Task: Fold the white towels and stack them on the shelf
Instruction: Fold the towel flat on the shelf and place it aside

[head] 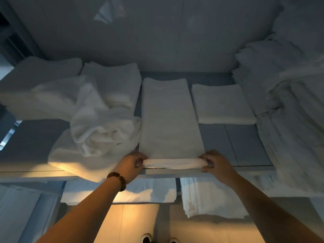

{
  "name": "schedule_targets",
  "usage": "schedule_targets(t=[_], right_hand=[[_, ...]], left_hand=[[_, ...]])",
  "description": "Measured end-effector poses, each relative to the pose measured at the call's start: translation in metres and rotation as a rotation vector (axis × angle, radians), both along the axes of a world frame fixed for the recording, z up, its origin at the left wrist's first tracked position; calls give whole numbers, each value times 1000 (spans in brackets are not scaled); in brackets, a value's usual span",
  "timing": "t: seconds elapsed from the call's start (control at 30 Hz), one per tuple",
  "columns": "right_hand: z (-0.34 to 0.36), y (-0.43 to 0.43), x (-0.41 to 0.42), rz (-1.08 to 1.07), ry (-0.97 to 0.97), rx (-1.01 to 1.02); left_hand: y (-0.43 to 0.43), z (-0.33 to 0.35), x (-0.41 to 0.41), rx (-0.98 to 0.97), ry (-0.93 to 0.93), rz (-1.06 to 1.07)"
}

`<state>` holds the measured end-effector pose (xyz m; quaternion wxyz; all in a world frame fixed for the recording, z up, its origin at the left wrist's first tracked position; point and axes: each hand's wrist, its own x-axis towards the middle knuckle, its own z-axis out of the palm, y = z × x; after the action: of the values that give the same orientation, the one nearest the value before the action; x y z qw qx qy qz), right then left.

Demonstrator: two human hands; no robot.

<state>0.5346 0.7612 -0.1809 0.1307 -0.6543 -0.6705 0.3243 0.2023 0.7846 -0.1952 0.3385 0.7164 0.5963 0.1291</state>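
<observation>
Towel (171,120), mid-fold on shelf (245,142): near edge is pinched at both corners by left hand (130,165) and right hand (215,163); folding it away is likely called for next.

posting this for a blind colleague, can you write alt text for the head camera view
The left hand and right hand pinch the near end of a long towel laid flat on a shelf. To its left lie crumpled towels, to its right a folded towel, and at the far right a tall stack of towels.
</observation>
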Motion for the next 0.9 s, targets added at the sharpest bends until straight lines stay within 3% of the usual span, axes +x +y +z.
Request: schedule_targets(t=[0.2, 0.4, 0.57, 0.73, 0.9], right_hand=[[-12, -3, -4, -154, -56, 129], [-9, 0, -3, -101, -37, 100], [-5, 0, -8, -229, 31, 158], [-11, -12, -18, -297, -167, 185], [-30, -19, -26, -126, -456, 201]], left_hand=[[-1, 4, 17, -42, -64, 170], [1, 10, 27, 135, -102, 303], [4, 17, 29, 164, -116, 441], [10, 13, 26, 40, -12, 299], [0, 0, 24, 60, 54, 137]])
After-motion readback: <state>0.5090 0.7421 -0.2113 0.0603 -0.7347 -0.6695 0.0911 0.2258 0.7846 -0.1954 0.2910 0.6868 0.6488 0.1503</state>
